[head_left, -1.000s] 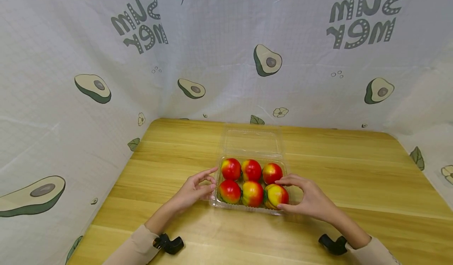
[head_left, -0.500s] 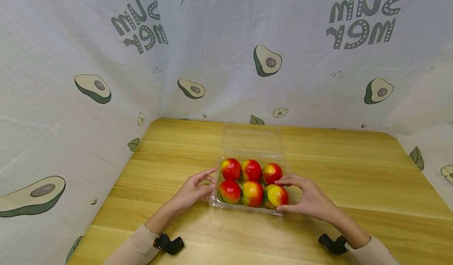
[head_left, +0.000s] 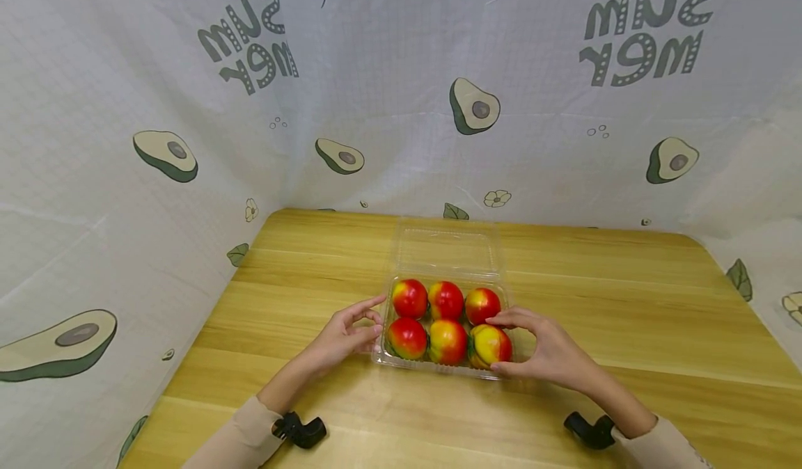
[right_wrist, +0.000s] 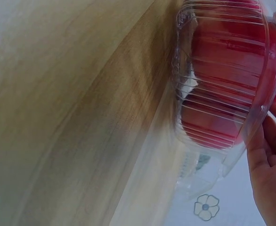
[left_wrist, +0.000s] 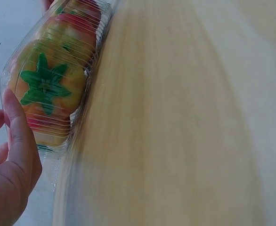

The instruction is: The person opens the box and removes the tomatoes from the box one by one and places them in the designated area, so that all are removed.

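Red-and-yellow fruits (head_left: 447, 342) with green star-shaped leaves lie in two rows in a clear plastic box (head_left: 432, 367). Its clear lid (head_left: 447, 250) is folded back on the far side. My left hand (head_left: 343, 335) holds the box's left edge with bent fingers; in the left wrist view a fingertip (left_wrist: 10, 101) touches the rim. My right hand (head_left: 551, 351) has thumb and fingers around the front-right fruit (head_left: 491, 346), which sits in the box. In the right wrist view the box's ribbed wall (right_wrist: 218, 101) partly covers the fruits beside that hand.
The box stands on a wood-grain table (head_left: 313, 260). A white cloth (head_left: 388, 100) printed with avocados and lettering hangs behind and at the sides. Black wrist mounts (head_left: 303, 432) sit near both sleeves.
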Tool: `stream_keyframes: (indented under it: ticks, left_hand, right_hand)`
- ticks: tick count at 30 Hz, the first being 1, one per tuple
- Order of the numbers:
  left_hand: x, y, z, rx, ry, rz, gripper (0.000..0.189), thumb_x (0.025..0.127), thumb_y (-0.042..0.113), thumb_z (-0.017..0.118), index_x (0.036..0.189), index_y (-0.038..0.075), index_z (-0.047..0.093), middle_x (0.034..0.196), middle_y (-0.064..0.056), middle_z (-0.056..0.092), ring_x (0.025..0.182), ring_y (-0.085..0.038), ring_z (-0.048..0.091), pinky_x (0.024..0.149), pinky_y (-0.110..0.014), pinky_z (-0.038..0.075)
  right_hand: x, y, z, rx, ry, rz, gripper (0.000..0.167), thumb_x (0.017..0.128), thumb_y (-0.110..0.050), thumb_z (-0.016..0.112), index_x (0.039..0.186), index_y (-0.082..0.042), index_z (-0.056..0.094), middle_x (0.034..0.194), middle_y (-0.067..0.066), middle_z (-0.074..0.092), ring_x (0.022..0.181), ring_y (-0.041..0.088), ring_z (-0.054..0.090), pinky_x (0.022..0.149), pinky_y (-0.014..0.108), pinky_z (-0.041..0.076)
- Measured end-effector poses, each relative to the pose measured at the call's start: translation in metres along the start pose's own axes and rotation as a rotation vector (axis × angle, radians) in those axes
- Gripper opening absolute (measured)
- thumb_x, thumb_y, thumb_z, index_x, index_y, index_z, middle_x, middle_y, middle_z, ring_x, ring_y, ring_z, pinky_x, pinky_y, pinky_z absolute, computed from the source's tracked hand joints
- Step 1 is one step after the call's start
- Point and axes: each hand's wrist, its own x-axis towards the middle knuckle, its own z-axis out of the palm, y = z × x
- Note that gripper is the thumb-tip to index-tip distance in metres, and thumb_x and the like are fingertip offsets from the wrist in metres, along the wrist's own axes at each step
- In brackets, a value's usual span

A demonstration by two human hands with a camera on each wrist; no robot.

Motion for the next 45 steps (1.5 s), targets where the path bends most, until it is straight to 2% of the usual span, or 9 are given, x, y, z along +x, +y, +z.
stream_keyframes:
  ticks: [3,11,23,31,41,45]
  left_hand:
    - [0.000,0.000,0.000,-0.003,0.003,0.001,0.059,0.098,-0.002,0.059,0.153,0.006,0.039,0.111,-0.010,0.051,0.075,-0.011,0.061,0.074,-0.029,0.060]
    - [0.001,0.001,0.000,0.004,0.003,-0.002,0.059,0.098,-0.003,0.059,0.152,0.006,0.040,0.112,-0.011,0.051,0.077,-0.011,0.062,0.074,-0.029,0.060]
    - [0.000,0.003,0.001,0.007,0.002,-0.002,0.059,0.098,-0.002,0.059,0.153,0.006,0.039,0.112,-0.010,0.051,0.074,-0.010,0.059,0.075,-0.030,0.061]
    - [0.000,0.002,0.000,0.022,0.000,-0.008,0.059,0.098,-0.001,0.059,0.153,0.006,0.039,0.113,-0.012,0.051,0.076,-0.011,0.062,0.075,-0.030,0.060]
    - [0.000,0.002,0.000,0.026,-0.001,-0.007,0.059,0.098,0.000,0.060,0.153,0.007,0.039,0.113,-0.012,0.050,0.076,-0.011,0.061,0.075,-0.030,0.060]
    - [0.000,0.002,0.001,0.021,-0.001,-0.006,0.059,0.098,0.000,0.060,0.153,0.006,0.039,0.113,-0.012,0.050,0.075,-0.011,0.060,0.075,-0.030,0.060]
  right_hand:
    - [0.001,0.000,-0.001,-0.006,0.004,-0.011,0.055,0.070,-0.034,0.092,0.117,-0.015,0.072,0.116,0.000,0.068,0.106,0.031,0.063,0.087,0.065,0.051]
    - [0.002,-0.002,-0.003,-0.037,0.016,-0.045,0.053,0.069,-0.030,0.093,0.116,-0.015,0.072,0.114,-0.002,0.066,0.096,0.012,0.064,0.082,0.053,0.057]
    - [0.002,-0.003,-0.008,-0.035,0.033,-0.077,0.053,0.069,-0.027,0.093,0.116,-0.015,0.072,0.113,-0.004,0.067,0.094,0.009,0.063,0.081,0.046,0.058]
    - [0.000,-0.005,-0.013,0.040,0.021,-0.102,0.053,0.072,-0.021,0.092,0.120,-0.014,0.070,0.114,-0.002,0.066,0.092,0.009,0.061,0.082,0.036,0.058]
    - [-0.001,-0.001,-0.015,0.191,0.036,-0.103,0.054,0.072,-0.007,0.090,0.122,-0.006,0.068,0.117,0.010,0.064,0.096,0.010,0.062,0.085,0.019,0.055]
    - [-0.002,0.002,-0.015,0.220,0.036,-0.094,0.054,0.073,-0.006,0.089,0.123,-0.007,0.068,0.118,0.009,0.064,0.099,0.010,0.062,0.086,0.019,0.054]
